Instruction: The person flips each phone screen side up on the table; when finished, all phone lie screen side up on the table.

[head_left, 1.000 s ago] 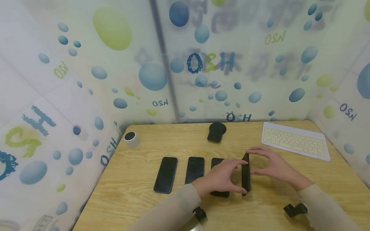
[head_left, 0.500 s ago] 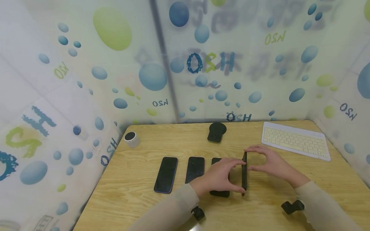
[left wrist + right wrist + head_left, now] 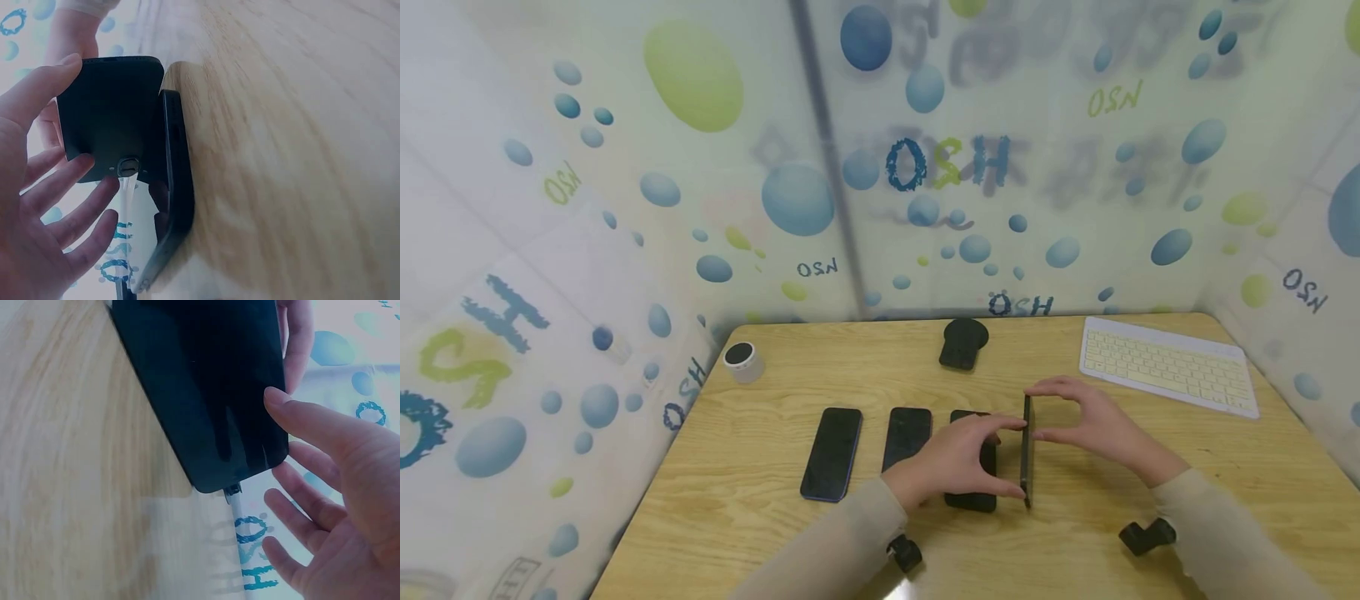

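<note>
A black smartphone point(image 3: 1026, 458) stands on its long edge, tilted up from the table, between both hands. My left hand point(image 3: 951, 465) grips it, thumb at the near end and fingertips on its back, where the left wrist view shows a small camera bump point(image 3: 128, 167). From the other side my right hand point(image 3: 1097, 423) pinches the far end; in the right wrist view the thumb point(image 3: 278, 397) lies on the dark screen and fingers sit at the edge. Flat under my left hand lies another black phone point(image 3: 972, 501), partly hidden.
Two more phones lie flat to the left, a middle one point(image 3: 907, 435) and a blue-edged one point(image 3: 831, 454). Toward the back stand a white cylinder with a dark top point(image 3: 742, 363) and a black round-topped object point(image 3: 964, 342). A white keyboard point(image 3: 1167, 367) lies back right.
Both hands have shifted slightly left with the held phone, bringing it nearer to the phone lying under the left hand. The other things stay where they were.
</note>
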A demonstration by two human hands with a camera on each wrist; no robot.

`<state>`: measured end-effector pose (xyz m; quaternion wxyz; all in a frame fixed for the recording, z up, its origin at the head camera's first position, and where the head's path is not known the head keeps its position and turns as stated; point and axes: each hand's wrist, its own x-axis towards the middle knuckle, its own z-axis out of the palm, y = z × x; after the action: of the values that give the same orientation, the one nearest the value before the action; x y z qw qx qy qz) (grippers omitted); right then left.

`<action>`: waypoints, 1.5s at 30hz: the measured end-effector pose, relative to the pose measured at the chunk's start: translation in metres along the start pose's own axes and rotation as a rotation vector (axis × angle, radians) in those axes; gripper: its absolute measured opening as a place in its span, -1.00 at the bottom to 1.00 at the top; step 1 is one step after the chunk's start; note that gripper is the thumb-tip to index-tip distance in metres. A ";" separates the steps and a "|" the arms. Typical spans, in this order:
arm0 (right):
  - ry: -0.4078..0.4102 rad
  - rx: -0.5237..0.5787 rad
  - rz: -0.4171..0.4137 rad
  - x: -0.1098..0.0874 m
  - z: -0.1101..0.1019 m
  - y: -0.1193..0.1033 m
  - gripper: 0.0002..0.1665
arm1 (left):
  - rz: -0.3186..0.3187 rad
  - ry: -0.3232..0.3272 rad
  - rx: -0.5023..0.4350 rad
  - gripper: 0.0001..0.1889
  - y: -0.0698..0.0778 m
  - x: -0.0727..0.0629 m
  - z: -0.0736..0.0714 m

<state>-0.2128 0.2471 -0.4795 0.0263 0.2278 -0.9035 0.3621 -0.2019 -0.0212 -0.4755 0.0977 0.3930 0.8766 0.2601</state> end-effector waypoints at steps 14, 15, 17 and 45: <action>0.074 -0.010 -0.047 0.002 0.016 0.000 -0.22 | 0.014 0.048 0.016 -0.11 -0.008 -0.004 -0.001; 0.078 -0.008 -0.044 0.002 0.017 0.001 -0.21 | 0.015 0.054 0.022 -0.11 -0.008 -0.004 -0.001; 0.082 -0.002 -0.034 0.000 0.019 0.001 -0.20 | 0.014 0.064 0.041 -0.12 -0.009 -0.004 -0.002; 0.027 -0.123 0.121 -0.014 0.021 0.010 -0.13 | -0.131 0.019 0.374 -0.07 0.000 0.010 0.012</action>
<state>-0.2020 0.2456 -0.5046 0.0309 0.1660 -0.9357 0.3098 -0.2044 -0.0097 -0.4853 0.0315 0.3438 0.9342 0.0897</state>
